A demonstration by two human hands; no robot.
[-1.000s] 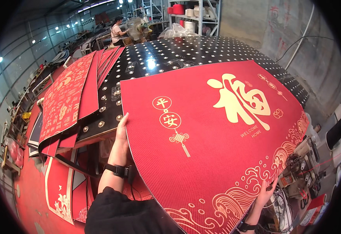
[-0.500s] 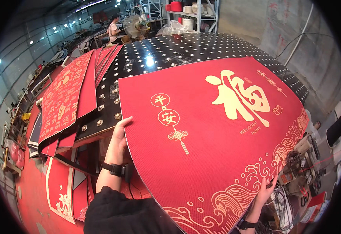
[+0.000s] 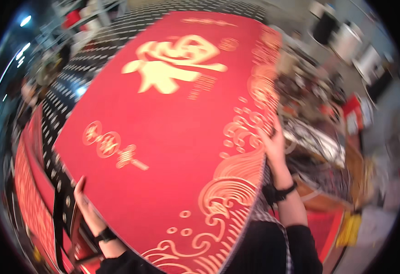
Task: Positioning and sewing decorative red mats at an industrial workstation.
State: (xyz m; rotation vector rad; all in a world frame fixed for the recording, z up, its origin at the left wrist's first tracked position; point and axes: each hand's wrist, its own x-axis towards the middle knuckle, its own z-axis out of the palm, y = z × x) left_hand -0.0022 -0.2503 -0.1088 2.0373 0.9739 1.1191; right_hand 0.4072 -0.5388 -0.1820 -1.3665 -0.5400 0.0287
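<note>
- Red mat, large, with gold characters and a gold wave border, fills the middle of the head view, running from about 12 o'clock down to 6 o'clock; it lies over a black table top studded with pale dots.
- Left hand, at about 8 o'clock, is on the mat's lower left edge, its fingers extended along that edge; whether they curl under the mat cannot be told.
- Right hand, at about 3 o'clock from the centre, grips the mat's right edge at the wave border, fingers folded round it.
- Each wrist carries a dark band: left, right.
- More red mats lie stacked at about 9 o'clock, just beside the table's left side.
- Cluttered machinery, blurred, sits at 3 o'clock beyond the right hand.
</note>
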